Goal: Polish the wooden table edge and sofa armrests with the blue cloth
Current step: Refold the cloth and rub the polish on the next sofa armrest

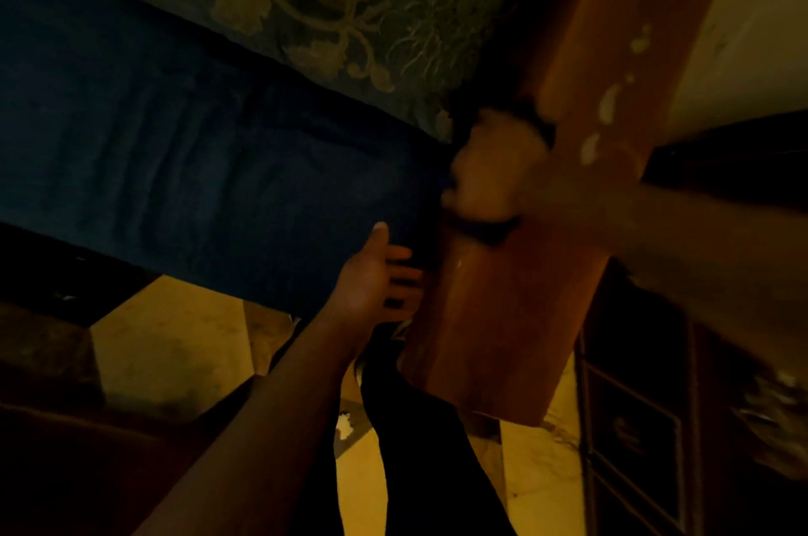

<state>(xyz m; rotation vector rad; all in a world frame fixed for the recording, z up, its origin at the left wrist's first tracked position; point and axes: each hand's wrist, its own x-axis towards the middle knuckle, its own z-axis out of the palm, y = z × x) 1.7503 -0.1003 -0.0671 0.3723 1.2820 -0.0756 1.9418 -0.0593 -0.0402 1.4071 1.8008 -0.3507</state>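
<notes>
right hand (494, 172), motion-blurred, rubs a dark cloth (485, 229) along the wooden armrest (503, 316); its fingers' hold cannot be told. left hand (376, 277), fingers wide, steadies near the armrest's inner side beside the blue seat cushion (196, 168). dim room, pale tiled floor (166, 338).

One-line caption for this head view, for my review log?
Blurred right hand rubs a dark cloth on the wooden sofa armrest; open left hand hovers beside the blue seat cushion.
</notes>
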